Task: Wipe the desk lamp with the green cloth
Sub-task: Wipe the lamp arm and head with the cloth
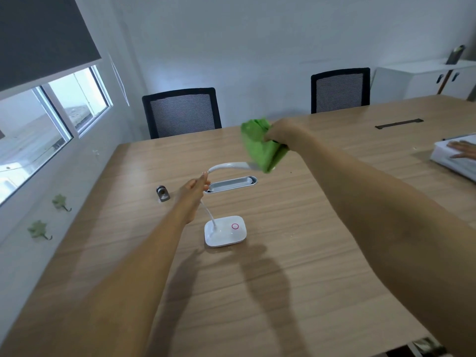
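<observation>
A white desk lamp (225, 231) stands on the wooden table (296, 266); its flat base bears a pink ring and a thin flexible neck rises to a curved head. My left hand (195, 188) grips the neck near its bend. My right hand (279, 132) holds a bunched green cloth (262, 146) that hangs over the far end of the lamp head and hides its tip.
A grey cable tray (230, 184) is set into the table behind the lamp, with a small metal object (162, 194) to its left. Two black mesh chairs (181, 112) stand at the far side. Another person's hand (462, 149) rests on papers at right.
</observation>
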Action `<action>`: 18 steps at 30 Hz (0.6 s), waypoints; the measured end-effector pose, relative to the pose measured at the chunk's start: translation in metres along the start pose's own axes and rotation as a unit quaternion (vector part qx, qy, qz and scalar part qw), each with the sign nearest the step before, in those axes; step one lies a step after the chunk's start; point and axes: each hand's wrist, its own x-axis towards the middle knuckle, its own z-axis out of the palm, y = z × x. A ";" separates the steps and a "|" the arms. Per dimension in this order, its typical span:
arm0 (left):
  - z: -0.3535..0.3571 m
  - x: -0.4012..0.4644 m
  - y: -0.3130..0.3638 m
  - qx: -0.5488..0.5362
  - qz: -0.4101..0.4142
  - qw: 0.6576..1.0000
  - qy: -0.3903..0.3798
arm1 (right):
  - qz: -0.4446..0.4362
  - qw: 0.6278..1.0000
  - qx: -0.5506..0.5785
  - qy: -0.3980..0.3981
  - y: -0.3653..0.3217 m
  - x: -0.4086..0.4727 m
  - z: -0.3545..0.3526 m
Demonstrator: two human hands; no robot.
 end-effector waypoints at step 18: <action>0.000 0.002 0.003 0.001 -0.005 1.000 -0.020 | 0.142 0.921 0.333 -0.141 0.001 -0.012 0.010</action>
